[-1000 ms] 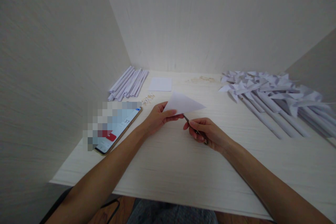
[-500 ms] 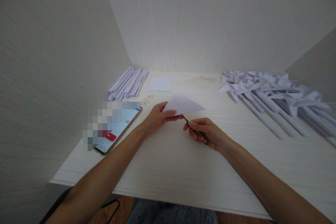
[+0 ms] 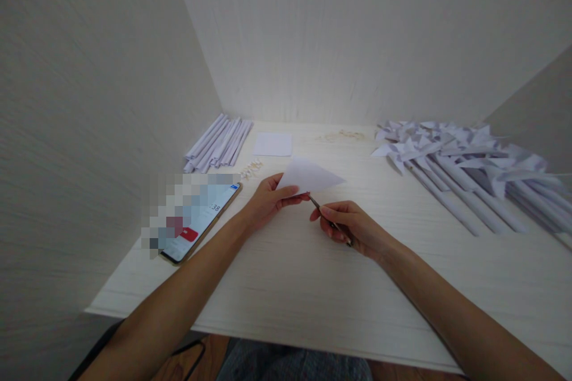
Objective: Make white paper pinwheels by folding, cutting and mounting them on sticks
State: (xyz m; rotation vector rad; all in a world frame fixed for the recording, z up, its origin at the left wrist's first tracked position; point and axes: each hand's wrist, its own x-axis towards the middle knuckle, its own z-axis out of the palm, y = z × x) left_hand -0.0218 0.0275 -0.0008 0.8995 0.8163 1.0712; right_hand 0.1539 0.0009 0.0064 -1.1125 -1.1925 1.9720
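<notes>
Triangular white paper (image 3: 308, 176), centre of frame. Left of centre: phone (image 3: 206, 219), digits "38" legible. Left hand (image 3: 268, 197) pinches paper's left side; right hand (image 3: 346, 219) closed around slim dark tool (image 3: 314, 200), tip near paper. Right: piled pinwheels (image 3: 440, 146).

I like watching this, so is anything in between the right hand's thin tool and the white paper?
Nothing visible. From the right hand, the thin tool points to the near edge of the white paper, by the left hand. Whether it touches is too small to tell.
</notes>
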